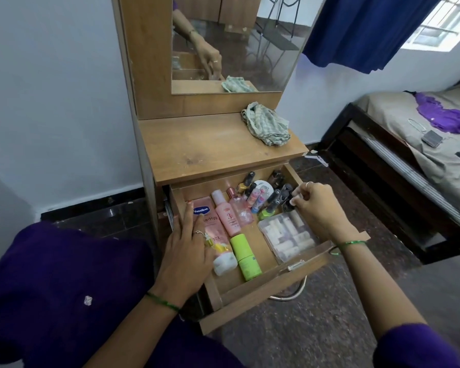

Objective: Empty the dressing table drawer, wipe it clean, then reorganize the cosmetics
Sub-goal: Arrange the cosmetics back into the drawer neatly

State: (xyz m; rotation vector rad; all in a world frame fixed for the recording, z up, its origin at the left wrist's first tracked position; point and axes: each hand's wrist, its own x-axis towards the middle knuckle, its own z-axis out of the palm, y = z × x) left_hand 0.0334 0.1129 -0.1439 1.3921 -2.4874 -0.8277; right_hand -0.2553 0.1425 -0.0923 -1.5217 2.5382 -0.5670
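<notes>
Left hand (186, 251): fingers flat on Vaseline tube (210, 224) | right hand (319, 208): fingers pinch dark nail polish bottle (290, 203) above clear lipstick box (287, 239) | drawer (263, 288): pulled out

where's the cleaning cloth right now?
In the head view, the crumpled green-and-white checked cloth lies on the right rear of the wooden dressing table top, just below the mirror and above the open wooden drawer; neither hand touches it.

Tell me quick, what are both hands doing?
Left hand: open, fingers resting on the Vaseline tube.
Right hand: pinching a small dark bottle.
</notes>
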